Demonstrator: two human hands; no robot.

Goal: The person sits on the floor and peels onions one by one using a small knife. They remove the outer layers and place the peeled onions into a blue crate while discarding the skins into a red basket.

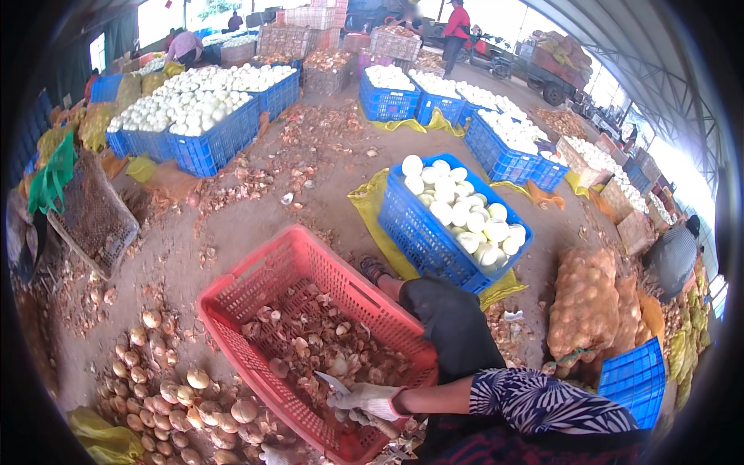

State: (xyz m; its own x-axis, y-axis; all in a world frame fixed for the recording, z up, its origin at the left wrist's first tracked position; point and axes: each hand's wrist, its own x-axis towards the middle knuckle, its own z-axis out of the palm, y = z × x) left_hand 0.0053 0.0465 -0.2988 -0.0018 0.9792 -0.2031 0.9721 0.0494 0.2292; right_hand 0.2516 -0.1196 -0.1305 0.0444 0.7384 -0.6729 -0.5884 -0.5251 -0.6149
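Observation:
My right hand (366,401), in a pale work glove, holds a knife (332,382) over the near end of a red plastic crate (250,354). The blade points up and to the left. Dry onion skins (314,337) and a few onion pieces lie in the crate. At the bottom edge, my left hand (276,454), also gloved, shows only in part, beside a pile of unpeeled onions (168,407); whether it holds anything cannot be seen. Beyond my leg, a blue plastic crate (430,244) of peeled white onions (459,209) rests on yellow mesh cloth (372,203).
Blue crates (215,142) of peeled onions stand in rows ahead. Full mesh sacks (584,302) and an upright blue crate (633,378) are at right. A worn crate (93,215) leans at left. A person (674,256) bends at far right; another in red (457,26) stands far back.

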